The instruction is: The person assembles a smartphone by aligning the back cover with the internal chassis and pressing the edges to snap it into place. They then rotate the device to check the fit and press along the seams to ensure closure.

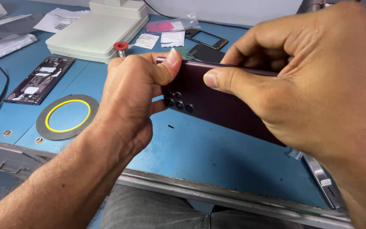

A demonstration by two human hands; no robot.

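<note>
Bare forearms, grey trousers

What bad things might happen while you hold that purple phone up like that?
The dark purple phone is pinched only along its edges by the left hand and right hand, above the blue table, so it might slip and drop. Thumbs pressing its thin back could perhaps bend or crack it. It might also fall onto the opened phone frame.
</note>
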